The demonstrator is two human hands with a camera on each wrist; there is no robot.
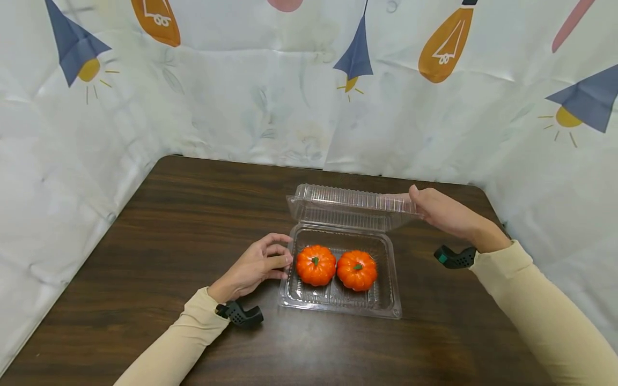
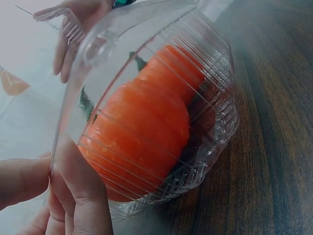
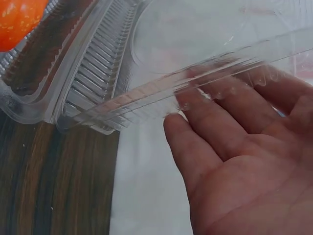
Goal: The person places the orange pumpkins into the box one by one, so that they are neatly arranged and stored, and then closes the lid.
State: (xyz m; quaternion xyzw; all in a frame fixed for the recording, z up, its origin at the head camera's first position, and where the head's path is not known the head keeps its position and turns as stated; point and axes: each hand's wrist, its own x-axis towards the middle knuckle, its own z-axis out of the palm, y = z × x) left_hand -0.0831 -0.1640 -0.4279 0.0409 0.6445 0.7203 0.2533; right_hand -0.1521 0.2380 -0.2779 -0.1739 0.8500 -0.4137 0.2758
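Observation:
A hinged clear plastic container [image 1: 338,309] stands on the table with its ribbed lid [image 1: 345,201] raised at the back. Two orange pumpkins with green stems, a left pumpkin [image 1: 315,266] and a right pumpkin [image 1: 357,271], sit side by side in its base. At the left rim, my left hand [image 1: 256,265] pinches the edge between thumb and fingers, plainest in the left wrist view. My right hand [image 1: 444,209] is at the lid's right end, its extended fingers [image 3: 205,117] behind the clear plastic and its thumb pointing up in the head view.
The dark wooden table [image 1: 193,214] ends at the back against a white curtain [image 1: 232,107] printed with lamps and bulbs. Curtain also hangs along both sides. Each wrist wears a black band, the left band [image 1: 240,314] low over the table.

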